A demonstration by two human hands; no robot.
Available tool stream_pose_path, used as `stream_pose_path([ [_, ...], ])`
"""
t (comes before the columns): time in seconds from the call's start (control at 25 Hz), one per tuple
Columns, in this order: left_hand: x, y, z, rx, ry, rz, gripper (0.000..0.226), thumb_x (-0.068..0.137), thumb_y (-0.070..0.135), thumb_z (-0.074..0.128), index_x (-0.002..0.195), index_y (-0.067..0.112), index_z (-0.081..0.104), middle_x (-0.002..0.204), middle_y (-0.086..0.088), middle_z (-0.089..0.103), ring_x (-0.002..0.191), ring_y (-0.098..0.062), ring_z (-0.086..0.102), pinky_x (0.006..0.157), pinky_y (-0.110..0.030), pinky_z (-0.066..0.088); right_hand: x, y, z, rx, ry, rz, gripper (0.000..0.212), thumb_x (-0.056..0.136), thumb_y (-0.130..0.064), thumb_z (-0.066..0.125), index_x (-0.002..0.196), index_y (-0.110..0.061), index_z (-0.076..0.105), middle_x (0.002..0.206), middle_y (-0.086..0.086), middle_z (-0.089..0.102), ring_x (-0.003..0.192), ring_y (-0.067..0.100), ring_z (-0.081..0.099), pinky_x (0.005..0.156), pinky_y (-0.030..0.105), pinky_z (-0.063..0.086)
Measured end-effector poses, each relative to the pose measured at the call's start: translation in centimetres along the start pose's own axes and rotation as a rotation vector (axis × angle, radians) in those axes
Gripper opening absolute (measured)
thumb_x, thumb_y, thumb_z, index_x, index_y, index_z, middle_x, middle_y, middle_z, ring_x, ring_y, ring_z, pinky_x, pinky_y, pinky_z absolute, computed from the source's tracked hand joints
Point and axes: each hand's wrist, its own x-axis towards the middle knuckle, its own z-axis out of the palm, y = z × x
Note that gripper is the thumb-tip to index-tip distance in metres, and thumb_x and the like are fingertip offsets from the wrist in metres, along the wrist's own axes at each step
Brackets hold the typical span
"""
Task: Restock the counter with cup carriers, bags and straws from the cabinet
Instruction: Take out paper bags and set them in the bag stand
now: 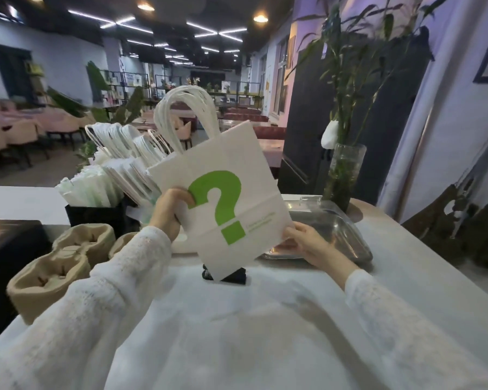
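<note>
White paper bags point(223, 204), a flat bundle printed with a green question mark, sit tilted above the counter point(406, 277) between your hands. Your left hand point(169, 212) curls around the bundle's left edge, thumb on the front; your right hand point(310, 243) pinches its lower right edge. Behind, a black holder point(96, 218) contains wrapped straws point(90, 190), with more bags standing beside it. Stacked pulp cup carriers point(59, 268) rest at left.
</note>
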Motion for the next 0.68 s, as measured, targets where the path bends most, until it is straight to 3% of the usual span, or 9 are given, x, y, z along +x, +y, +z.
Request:
stream_pose_path([
  [0.08,0.3,0.5,-0.1,-0.081,0.022,-0.076,0.031,0.063,-0.013,0.045,0.057,0.014,0.058,0.068,0.004,0.069,0.075,-0.022,0.064,0.063,-0.026,0.048,1.1,-0.9,0.8,0.097,0.046,-0.026,0.019,0.089,-0.004,0.058,0.108,-0.004,0.062,0.101,0.013,0.072,0.09,0.029,0.069,0.079,0.04,0.059],
  [0.24,-0.1,1.7,0.0,-0.052,-0.009,0.002,0.03,0.086,-0.015,0.039,0.074,0.008,0.055,0.044,0.013,0.061,0.063,-0.006,0.063,0.048,-0.011,0.045,3.3,-2.8,2.9,0.23,0.117,-0.083,0.011,0.091,0.0,0.053,0.096,-0.004,0.062,0.081,0.007,0.069,0.073,0.02,0.064,0.059,0.026,0.057],
  [0.36,-0.4,2.5,0.4,-0.185,-0.05,-0.038,0.037,0.095,-0.012,0.036,0.073,0.011,0.057,0.041,0.018,0.059,0.057,0.002,0.064,0.051,-0.005,0.045,5.5,-4.3,4.3,0.363,0.165,-0.09,0.009,0.093,-0.005,0.054,0.101,-0.005,0.059,0.084,0.007,0.068,0.065,0.016,0.068,0.054,0.026,0.057],
  [0.44,0.6,2.9,0.2,-0.282,-0.006,-0.062,0.03,0.096,-0.01,0.036,0.082,0.01,0.053,0.051,0.013,0.066,0.06,0.001,0.065,0.076,-0.006,0.049,7.1,-5.5,5.3,0.49,0.204,-0.117,0.007,0.094,-0.009,0.057,0.101,-0.006,0.057,0.078,0.004,0.073,0.064,0.013,0.071,0.053,0.025,0.057],
  [0.52,2.1,2.8,0.2,-0.456,0.079,-0.179,0.024,0.095,-0.007,0.037,0.089,0.004,0.058,0.079,-0.005,0.071,0.075,-0.015,0.065,0.098,-0.027,0.048,8.5,-6.7,6.8,0.542,0.238,-0.154,0.013,0.096,-0.012,0.056,0.107,-0.005,0.055,0.083,0.004,0.073,0.073,0.014,0.069,0.052,0.023,0.055],
  [0.6,4.1,2.9,-0.2,-0.559,0.107,-0.225,0.024,0.095,-0.006,0.038,0.097,0.005,0.059,0.096,-0.011,0.066,0.086,-0.023,0.064,0.091,-0.036,0.051,10.0,-7.5,8.6,0.501,0.248,-0.177,0.019,0.098,-0.012,0.053,0.115,-0.007,0.046,0.105,0.009,0.065,0.09,0.019,0.065,0.063,0.029,0.058],
  [0.68,5.6,2.9,-0.6,-0.586,0.141,-0.25,0.024,0.096,-0.004,0.04,0.108,0.005,0.059,0.112,-0.01,0.065,0.101,-0.022,0.063,0.083,-0.03,0.053,11.2,-7.7,10.2,0.437,0.236,-0.18,0.032,0.094,-0.005,0.052,0.12,-0.016,0.036,0.12,0.01,0.058,0.108,0.027,0.06,0.088,0.044,0.053],
])
